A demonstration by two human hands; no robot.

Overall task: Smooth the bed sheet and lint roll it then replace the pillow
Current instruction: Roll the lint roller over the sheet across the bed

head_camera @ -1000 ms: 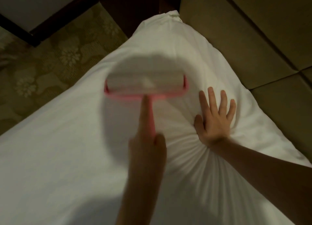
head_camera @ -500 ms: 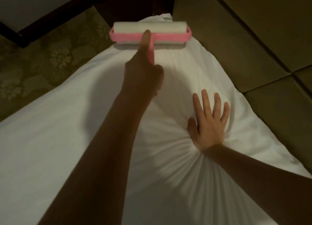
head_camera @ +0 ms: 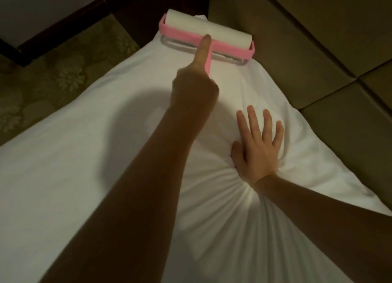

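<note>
Since half a second ago our roller [head_camera: 206, 33] turns rightward and now sits askew at the far corner of the sheet [head_camera: 84, 155], its right end close to the headboard [head_camera: 297, 49]. Our left hand [head_camera: 194, 89] curls round the pink handle, forefinger straight along it. Our right hand [head_camera: 257, 149] lies flat, fingers spread, pressing the sheet, which puckers into folds at the wrist.
</note>
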